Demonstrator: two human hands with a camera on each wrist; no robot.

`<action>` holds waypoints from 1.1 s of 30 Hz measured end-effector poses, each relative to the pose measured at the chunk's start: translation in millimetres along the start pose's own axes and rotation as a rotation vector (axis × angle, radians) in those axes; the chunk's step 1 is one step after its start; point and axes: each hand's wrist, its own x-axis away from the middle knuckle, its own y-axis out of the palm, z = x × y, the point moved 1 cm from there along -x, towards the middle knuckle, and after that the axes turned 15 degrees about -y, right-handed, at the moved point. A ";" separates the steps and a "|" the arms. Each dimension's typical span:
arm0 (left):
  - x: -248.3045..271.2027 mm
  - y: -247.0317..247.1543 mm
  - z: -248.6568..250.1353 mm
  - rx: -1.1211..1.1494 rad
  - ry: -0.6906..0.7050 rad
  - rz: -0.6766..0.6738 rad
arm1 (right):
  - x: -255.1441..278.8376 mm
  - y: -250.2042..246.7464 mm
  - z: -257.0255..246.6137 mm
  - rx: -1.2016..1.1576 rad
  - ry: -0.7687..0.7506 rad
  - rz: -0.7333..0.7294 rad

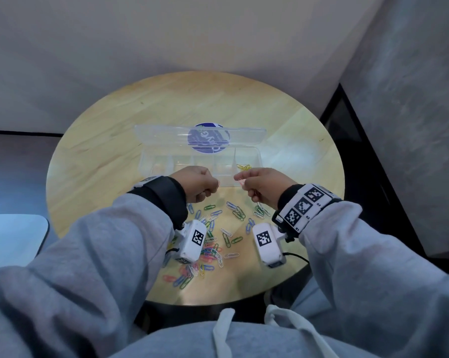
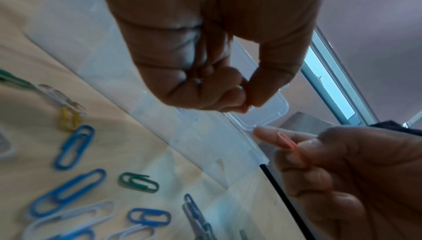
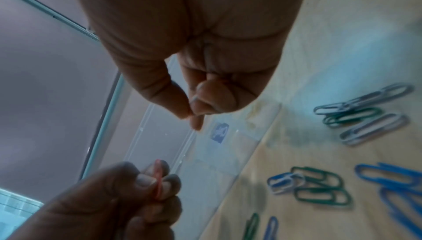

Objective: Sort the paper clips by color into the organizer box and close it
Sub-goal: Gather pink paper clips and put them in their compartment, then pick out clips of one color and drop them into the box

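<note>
The clear organizer box (image 1: 147, 161) stands on the round wooden table (image 1: 109, 156), its lid (image 1: 164, 135) folded open behind it. Yellow clips (image 1: 244, 167) lie in its rightmost compartment. My left hand (image 1: 215, 186) hovers at the box's near wall and pinches a pink clip (image 3: 158, 180) between thumb and fingertips. My right hand (image 1: 240, 180), a short gap to its right, pinches another pink clip (image 2: 294, 150). In the left wrist view the left hand (image 2: 247, 105) shows only a red sliver at its fingertips. A loose pile of mixed-colour clips (image 1: 213, 241) lies near me, under my wrists.
Blue, green, white and pink clips (image 2: 73, 146) are scattered from the box's near wall to the table's front edge. A round blue sticker (image 1: 208, 137) shows through the lid. Walls stand behind and to the right of the table. A pale surface (image 1: 11, 239) sits at lower left.
</note>
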 end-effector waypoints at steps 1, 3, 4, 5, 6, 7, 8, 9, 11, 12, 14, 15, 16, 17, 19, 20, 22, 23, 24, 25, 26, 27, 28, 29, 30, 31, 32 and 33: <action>-0.1 0.3 1.4 0.039 -0.006 -0.022 | -1.4 1.1 -3.4 -0.031 -0.003 -0.008; -0.3 0.1 5.0 0.114 -0.021 -0.052 | -5.3 2.2 -9.4 -0.081 -0.008 -0.002; -1.1 -0.5 7.6 0.158 -0.029 -0.062 | -8.0 2.6 -12.2 -0.113 -0.005 0.014; -1.8 -1.5 10.8 0.201 -0.036 -0.068 | -10.5 3.1 -15.2 -0.150 0.000 0.033; -3.2 -2.9 14.1 0.239 -0.037 -0.073 | -13.0 3.6 -17.8 -0.193 0.004 0.048; -4.5 -4.5 18.0 0.274 -0.036 -0.079 | -16.0 4.1 -20.3 -0.243 0.007 0.060; -5.8 -6.3 21.7 0.305 -0.035 -0.085 | -19.0 4.3 -22.6 -0.298 0.010 0.069; -7.0 -8.4 25.2 0.337 -0.035 -0.093 | -22.2 4.1 -24.9 -0.349 0.015 0.077; -9.6 -12.8 30.7 0.392 -0.035 -0.110 | -28.9 2.8 -28.6 -0.426 0.029 0.092; -11.6 -14.3 33.0 0.420 -0.035 -0.117 | -32.4 1.6 -30.1 -0.447 0.038 0.102; -15.6 -15.6 37.1 0.486 -0.039 -0.137 | -40.0 -1.0 -31.6 -0.444 0.059 0.128; -17.1 -14.9 38.9 0.515 -0.041 -0.149 | -43.9 -1.5 -31.9 -0.434 0.070 0.141; -18.8 -13.8 40.4 0.534 -0.040 -0.159 | -47.6 -1.2 -32.0 -0.431 0.079 0.151; -20.7 -12.2 42.0 0.539 -0.040 -0.162 | -50.6 -0.2 -32.1 -0.440 0.089 0.160; -23.6 -7.9 45.6 0.513 -0.039 -0.158 | -54.3 3.0 -32.1 -0.466 0.102 0.167; -24.4 -5.9 47.4 0.502 -0.035 -0.156 | -55.3 4.2 -31.5 -0.468 0.106 0.160; -25.8 -2.7 49.9 0.519 -0.031 -0.157 | -54.0 5.3 -30.4 -0.462 0.098 0.136; -26.1 -1.6 50.7 0.526 -0.030 -0.154 | -52.0 5.1 -30.3 -0.461 0.090 0.127; -25.5 -0.7 51.3 0.520 -0.027 -0.140 | -49.9 4.6 -30.3 -0.459 0.082 0.126; -24.4 0.3 51.3 0.502 -0.021 -0.123 | -47.4 3.3 -30.1 -0.445 0.075 0.126; -21.8 1.2 51.1 0.482 -0.006 -0.111 | -44.9 1.7 -29.7 -0.414 0.069 0.126; -19.1 2.1 50.9 0.463 0.018 -0.104 | -41.8 -0.3 -29.9 -0.370 0.066 0.118; -16.3 2.6 50.1 0.447 0.044 -0.098 | -37.9 -2.2 -30.0 -0.323 0.061 0.106; -14.3 2.9 49.3 0.427 0.070 -0.095 | -33.4 -4.1 -30.3 -0.277 0.050 0.094; -12.1 3.9 48.6 0.390 0.094 -0.096 | -28.4 -6.8 -29.5 -0.230 0.044 0.085; -9.3 5.0 47.7 0.320 0.117 -0.098 | -22.6 -10.4 -28.0 -0.173 0.045 0.079; -6.3 7.2 45.9 0.224 0.132 -0.090 | -16.8 -14.8 -25.2 -0.107 0.048 0.075; -3.6 9.7 42.6 0.108 0.135 -0.063 | -10.8 -20.4 -20.9 -0.025 0.050 0.072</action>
